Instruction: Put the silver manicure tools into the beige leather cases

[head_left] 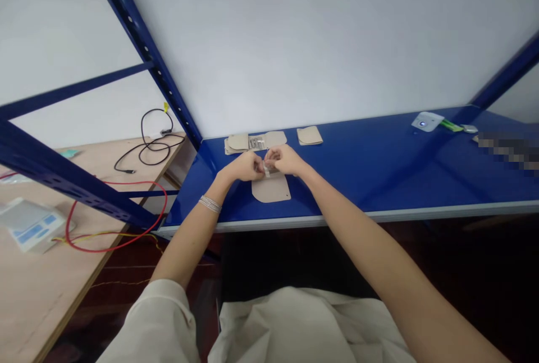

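My left hand (245,166) and right hand (286,159) both pinch a small whitish strip (266,171) over the beige, round-cornered flat piece (272,190); this fine handling, I judge, next needs steadiness.

- The left grip (247,166) and right grip (284,159) hide part of the tan piece (270,189).
- The little pale bit (266,171) they pinch is too small to make out.
- The label (256,143) is too blurry to read.
- The left edge cuts off the white box (31,225).
- Blurry squares cover the dark thing (509,150).
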`<state>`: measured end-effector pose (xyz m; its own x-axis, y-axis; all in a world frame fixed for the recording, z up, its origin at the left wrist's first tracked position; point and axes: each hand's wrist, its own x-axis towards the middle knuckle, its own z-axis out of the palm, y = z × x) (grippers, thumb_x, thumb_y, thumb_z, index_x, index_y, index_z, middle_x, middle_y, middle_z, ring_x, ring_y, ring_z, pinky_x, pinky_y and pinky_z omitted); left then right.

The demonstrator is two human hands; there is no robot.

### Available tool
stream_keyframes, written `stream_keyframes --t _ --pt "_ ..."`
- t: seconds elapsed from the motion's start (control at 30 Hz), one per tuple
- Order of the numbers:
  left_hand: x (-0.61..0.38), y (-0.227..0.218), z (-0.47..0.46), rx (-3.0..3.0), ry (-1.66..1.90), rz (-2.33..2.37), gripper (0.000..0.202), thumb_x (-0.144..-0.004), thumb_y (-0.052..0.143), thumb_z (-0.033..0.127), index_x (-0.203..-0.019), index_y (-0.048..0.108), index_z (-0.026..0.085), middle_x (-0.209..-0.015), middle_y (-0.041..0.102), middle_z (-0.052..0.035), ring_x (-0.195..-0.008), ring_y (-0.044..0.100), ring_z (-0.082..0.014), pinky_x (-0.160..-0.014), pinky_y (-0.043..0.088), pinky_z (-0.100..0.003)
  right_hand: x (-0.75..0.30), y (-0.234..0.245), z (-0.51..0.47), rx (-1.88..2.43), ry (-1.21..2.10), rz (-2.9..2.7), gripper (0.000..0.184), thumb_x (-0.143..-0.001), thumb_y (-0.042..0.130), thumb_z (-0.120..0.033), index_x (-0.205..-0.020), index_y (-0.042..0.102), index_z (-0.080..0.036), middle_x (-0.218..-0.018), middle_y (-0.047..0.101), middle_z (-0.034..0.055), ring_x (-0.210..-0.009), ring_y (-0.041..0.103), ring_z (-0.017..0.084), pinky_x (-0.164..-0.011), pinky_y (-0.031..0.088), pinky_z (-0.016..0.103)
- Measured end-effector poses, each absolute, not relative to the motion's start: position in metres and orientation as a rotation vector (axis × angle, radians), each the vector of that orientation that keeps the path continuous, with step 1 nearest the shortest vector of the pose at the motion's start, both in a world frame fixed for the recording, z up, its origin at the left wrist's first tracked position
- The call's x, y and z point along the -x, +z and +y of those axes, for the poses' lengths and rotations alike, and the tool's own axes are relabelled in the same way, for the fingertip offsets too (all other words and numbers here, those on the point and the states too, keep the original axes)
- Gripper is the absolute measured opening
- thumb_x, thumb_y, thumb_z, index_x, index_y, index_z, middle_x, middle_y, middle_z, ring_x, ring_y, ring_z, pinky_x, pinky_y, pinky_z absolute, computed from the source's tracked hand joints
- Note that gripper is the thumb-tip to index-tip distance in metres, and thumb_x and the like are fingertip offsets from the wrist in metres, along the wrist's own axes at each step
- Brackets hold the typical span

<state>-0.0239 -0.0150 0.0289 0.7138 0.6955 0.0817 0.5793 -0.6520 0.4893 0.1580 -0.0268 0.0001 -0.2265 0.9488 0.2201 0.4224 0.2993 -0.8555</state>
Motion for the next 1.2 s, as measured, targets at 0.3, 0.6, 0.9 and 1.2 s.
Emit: stream_keyframes --t 0.3,0.6,0.9,1.2 --pt "0.0241 0.0301 -0.015 -2.478 0.376 0.967 0.013 -0.06 0.063 0.02 -0.065 0.069 0.009 -0.06 0.064 -0.0019 -0.055 0.053 -0.0116 -0.054 0.04 -0.022 -0.1597 -0.0038 -0.0235 1.234 0.901 -1.777 0.008 -0.069 0.063 -0.009 -0.073 0.067 -0.015 -0.065 0.068 0.0009 -0.062 0.063 0.013 -0.057 0.046 0.02" --pt "0.0243 0.0297 -0.0145 -2.477 0.373 0.977 0.013 -0.059 0.063 0.018 -0.066 0.07 0.009 -0.06 0.064 -0.0018 -0.054 0.053 -0.0115 -0.053 0.039 -0.022 -0.1606 -0.0049 -0.023 1.242 0.88 -1.761 0.008 -0.069 0.063 -0.01 -0.073 0.068 -0.015 -0.063 0.067 0.0005 -0.061 0.061 0.013 -0.056 0.045 0.021" --pt "0.0237 0.0296 -0.0148 -2.479 0.379 0.973 0.013 -0.06 0.063 0.018 -0.066 0.07 0.009 -0.061 0.066 -0.0027 -0.055 0.053 -0.0117 -0.054 0.04 -0.022 -0.1605 -0.006 -0.0213 1.243 0.896 -1.733 0.005 -0.07 0.064 -0.013 -0.074 0.067 -0.015 -0.064 0.066 0.0012 -0.06 0.061 0.013 -0.055 0.045 0.022" --pt "0.0245 0.0277 -0.013 -2.488 0.369 0.968 0.012 -0.06 0.063 0.017 -0.065 0.069 0.009 -0.06 0.064 -0.0014 -0.055 0.053 -0.0115 -0.054 0.04 -0.022 -0.1596 -0.0053 -0.0226 1.226 0.894 -1.767 0.007 -0.069 0.063 -0.009 -0.072 0.066 -0.015 -0.063 0.067 0.0006 -0.063 0.062 0.014 -0.057 0.045 0.021"
